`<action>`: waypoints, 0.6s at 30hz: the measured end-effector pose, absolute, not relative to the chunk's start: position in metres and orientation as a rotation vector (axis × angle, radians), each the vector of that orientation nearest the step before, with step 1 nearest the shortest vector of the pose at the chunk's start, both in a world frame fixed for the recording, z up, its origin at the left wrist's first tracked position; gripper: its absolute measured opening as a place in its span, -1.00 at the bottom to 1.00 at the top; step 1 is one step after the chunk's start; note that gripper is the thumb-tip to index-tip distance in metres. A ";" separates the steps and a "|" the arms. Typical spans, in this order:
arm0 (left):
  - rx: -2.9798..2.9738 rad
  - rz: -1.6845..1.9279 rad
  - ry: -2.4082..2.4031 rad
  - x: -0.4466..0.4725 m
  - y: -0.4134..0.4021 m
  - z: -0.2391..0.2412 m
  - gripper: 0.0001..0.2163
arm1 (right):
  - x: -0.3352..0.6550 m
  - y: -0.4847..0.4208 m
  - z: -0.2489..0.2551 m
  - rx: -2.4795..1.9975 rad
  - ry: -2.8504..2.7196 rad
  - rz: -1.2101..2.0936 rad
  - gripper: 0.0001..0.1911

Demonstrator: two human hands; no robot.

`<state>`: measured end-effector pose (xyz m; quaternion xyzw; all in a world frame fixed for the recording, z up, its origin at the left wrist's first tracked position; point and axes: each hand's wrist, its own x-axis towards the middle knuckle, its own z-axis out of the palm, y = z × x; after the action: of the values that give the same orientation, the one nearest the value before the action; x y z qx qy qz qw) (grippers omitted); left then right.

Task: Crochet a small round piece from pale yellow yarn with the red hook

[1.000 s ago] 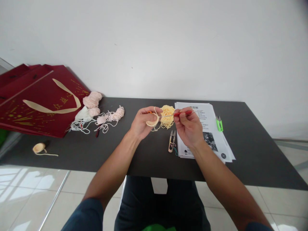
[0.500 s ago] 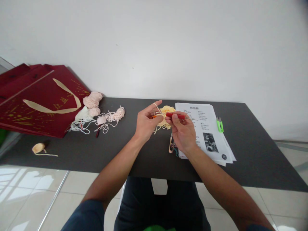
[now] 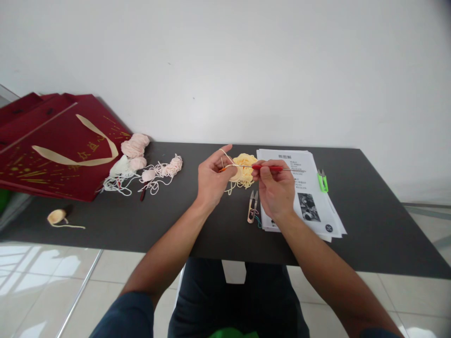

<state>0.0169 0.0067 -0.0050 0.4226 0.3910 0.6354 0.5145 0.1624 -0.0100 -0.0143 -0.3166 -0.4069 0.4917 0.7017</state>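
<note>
My right hand (image 3: pixel 276 190) is closed around the red handle of a crochet hook (image 3: pixel 269 168), whose thin metal shaft points left. Between the thumb and fingers of my left hand (image 3: pixel 210 183) is a small pale yellow crochet piece (image 3: pixel 236 175), partly hidden by the thumb. A strand of yarn (image 3: pixel 225 154) loops over the raised left index finger and runs toward the hook's tip. Something small and orange shows by the left fingers, too small to name. Behind the hands lies a bundle of yellow yarn (image 3: pixel 248 162) on the dark table (image 3: pixel 169 211).
Thread snips (image 3: pixel 252 209) lie beside printed sheets (image 3: pixel 292 225), with green snips (image 3: pixel 322 181) at the sheets' right edge. Pink yarn balls (image 3: pixel 136 145), loose pink yarn (image 3: pixel 172 166) and dark red bags (image 3: pixel 70 155) are leftward. A small cream crocheted cup (image 3: pixel 56 216) sits front left.
My right hand has moved right with the crochet hook, drawing it away from my left hand. The hook now lies more level, and the snips' blades have come into view.
</note>
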 end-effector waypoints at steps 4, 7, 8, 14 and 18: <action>1.038 1.550 0.961 0.017 0.006 -0.005 -0.47 | 0.165 -0.011 -0.017 -0.720 -0.981 0.992 -0.85; 1.062 1.574 0.980 0.018 0.006 -0.007 -0.49 | 0.165 -0.012 -0.020 -0.741 -1.006 0.932 -0.85; 1.073 1.587 0.987 0.018 0.005 -0.007 -0.49 | 0.165 -0.012 -0.020 -0.739 -1.009 0.919 -0.86; 1.154 1.629 1.045 0.018 0.005 -0.008 -0.53 | 0.165 -0.012 -0.022 -0.748 -1.049 0.848 -0.88; 1.199 1.645 1.122 0.019 0.003 -0.006 -0.56 | 0.163 -0.013 -0.020 -0.724 -1.076 0.807 -0.91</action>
<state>0.0194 0.0032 -0.0061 0.4734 0.4429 0.6494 0.3974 0.1630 -0.0133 -0.0202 -0.3280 -0.4872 0.3653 0.7222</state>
